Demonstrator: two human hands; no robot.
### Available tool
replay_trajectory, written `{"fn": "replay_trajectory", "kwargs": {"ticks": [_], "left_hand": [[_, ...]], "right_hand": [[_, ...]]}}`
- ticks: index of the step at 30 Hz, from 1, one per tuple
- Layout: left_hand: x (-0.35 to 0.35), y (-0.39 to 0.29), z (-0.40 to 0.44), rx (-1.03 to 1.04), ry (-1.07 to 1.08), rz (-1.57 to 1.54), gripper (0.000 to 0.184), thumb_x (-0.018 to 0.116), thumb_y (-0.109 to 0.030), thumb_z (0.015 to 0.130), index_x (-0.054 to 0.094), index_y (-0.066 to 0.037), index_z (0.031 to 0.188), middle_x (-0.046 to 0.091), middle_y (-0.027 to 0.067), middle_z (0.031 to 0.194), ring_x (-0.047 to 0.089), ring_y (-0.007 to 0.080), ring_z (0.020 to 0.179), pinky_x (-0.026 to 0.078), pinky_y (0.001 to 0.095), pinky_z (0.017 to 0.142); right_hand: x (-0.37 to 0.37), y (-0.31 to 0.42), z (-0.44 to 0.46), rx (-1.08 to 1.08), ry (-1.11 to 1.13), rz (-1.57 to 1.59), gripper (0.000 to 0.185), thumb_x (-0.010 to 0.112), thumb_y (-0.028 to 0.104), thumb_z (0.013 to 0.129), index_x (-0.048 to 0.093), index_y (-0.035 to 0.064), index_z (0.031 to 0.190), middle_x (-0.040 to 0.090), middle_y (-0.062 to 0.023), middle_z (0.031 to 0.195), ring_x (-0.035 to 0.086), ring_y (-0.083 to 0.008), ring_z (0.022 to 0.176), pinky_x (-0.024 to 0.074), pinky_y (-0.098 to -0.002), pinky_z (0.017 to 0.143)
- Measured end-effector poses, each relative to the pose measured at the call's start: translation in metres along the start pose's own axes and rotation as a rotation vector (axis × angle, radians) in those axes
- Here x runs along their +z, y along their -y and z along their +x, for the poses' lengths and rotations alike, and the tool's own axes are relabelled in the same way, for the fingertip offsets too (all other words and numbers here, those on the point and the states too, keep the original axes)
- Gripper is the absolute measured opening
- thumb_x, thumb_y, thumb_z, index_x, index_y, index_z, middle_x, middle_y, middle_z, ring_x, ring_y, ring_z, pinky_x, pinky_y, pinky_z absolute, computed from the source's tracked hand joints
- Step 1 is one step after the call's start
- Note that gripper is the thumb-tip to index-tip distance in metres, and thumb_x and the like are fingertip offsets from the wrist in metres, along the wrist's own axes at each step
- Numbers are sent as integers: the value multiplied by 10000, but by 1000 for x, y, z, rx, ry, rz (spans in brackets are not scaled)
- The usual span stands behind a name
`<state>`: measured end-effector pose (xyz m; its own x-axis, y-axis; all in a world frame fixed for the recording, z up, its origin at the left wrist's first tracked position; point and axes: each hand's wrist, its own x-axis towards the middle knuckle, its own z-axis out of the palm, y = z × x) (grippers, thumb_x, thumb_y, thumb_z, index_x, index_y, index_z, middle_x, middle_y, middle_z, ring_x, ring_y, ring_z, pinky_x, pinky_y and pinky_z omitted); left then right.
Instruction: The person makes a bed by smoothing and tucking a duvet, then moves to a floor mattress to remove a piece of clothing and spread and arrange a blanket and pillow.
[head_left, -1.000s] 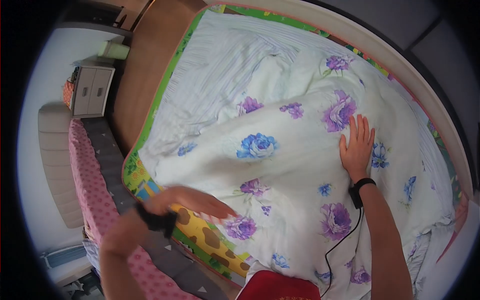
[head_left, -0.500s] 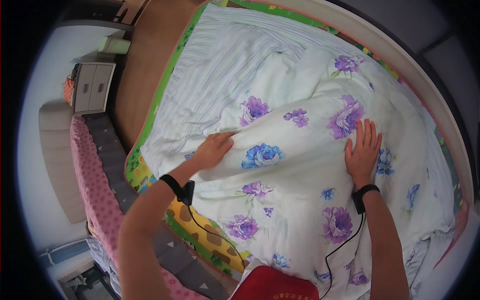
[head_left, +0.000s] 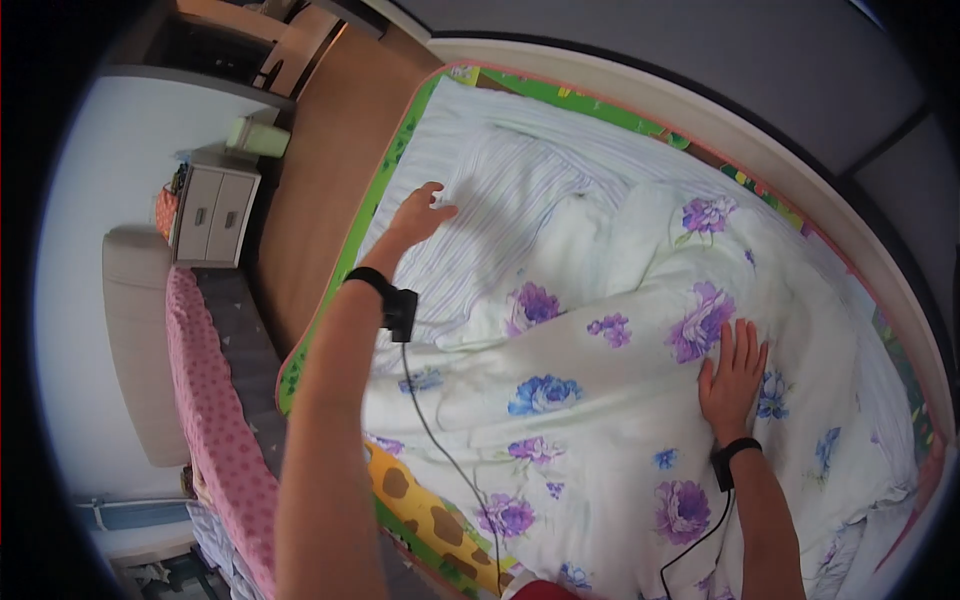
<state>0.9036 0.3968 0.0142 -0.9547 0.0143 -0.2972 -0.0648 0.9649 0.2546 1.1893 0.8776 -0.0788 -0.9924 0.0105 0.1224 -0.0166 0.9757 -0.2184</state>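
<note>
A white quilt cover [head_left: 640, 400] with purple and blue flowers lies rumpled before me, its striped side [head_left: 520, 185] folded up at the far left. My right hand [head_left: 732, 385] rests flat on the flowered cloth, fingers spread, just below a large purple flower. Above the striped part, near the left edge, my left hand [head_left: 422, 214] reaches out with fingers apart and slightly bent, holding nothing. A black strap with a small box and cable circles each wrist.
Under the bedding is a colourful play mat [head_left: 415, 485] with a green border. To the left stand a bed with a pink dotted cover [head_left: 205, 370], a grey cabinet [head_left: 217, 215] and a pale green bin [head_left: 258, 138]. Dark panels [head_left: 700, 70] run along the far right side.
My left hand has left the flowered cloth and moved forward over the striped part. My right hand stays flat in the same spot. The view has tilted up.
</note>
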Motion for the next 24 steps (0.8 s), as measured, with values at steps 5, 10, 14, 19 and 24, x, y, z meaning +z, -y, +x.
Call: {"fn": "replay_trajectory", "kwargs": {"ticks": [5, 10, 14, 19, 24], "left_hand": [[68, -10, 30, 143, -173, 27, 971, 861, -427, 618, 420, -68, 1407, 585, 264, 1231, 560, 385, 1178, 457, 431, 993], [61, -40, 9, -122, 87, 320, 713, 753, -410, 747, 528, -63, 1327, 640, 246, 1138, 601, 416, 1091, 495, 452, 929], [23, -25, 9, -60, -248, 186, 436, 634, -270, 811, 628, -40, 1181, 659, 260, 1047, 623, 407, 1028, 506, 459, 893], [-90, -14, 32, -85, -1133, 24, 241, 534, -94, 746, 577, -15, 969, 660, 258, 780, 638, 468, 801, 501, 531, 705], [-83, -13, 86, -119, -770, -175, 707, 739, -338, 742, 459, 40, 1270, 610, 318, 1137, 579, 461, 1094, 446, 469, 953]], "right_hand": [[1, -1, 4, -7, -11, -22, 607, 550, 215, 847, 414, 39, 1411, 349, -160, 1486, 277, -344, 1410, 174, -561, 1150], [0, -1, 3, 8, 14, -13, 614, 551, 221, 843, 414, 42, 1415, 347, -162, 1491, 279, -343, 1409, 170, -559, 1153], [3, -2, 0, 17, 20, -14, 614, 547, 220, 842, 415, 52, 1418, 333, -157, 1503, 267, -339, 1415, 167, -555, 1156], [2, -3, 0, 14, 35, -22, 614, 532, 214, 836, 417, 57, 1418, 326, -150, 1508, 259, -335, 1419, 167, -552, 1157], [1, -2, 3, 13, 45, -26, 603, 522, 218, 834, 432, 53, 1407, 327, -151, 1509, 261, -339, 1417, 180, -556, 1152]]}}
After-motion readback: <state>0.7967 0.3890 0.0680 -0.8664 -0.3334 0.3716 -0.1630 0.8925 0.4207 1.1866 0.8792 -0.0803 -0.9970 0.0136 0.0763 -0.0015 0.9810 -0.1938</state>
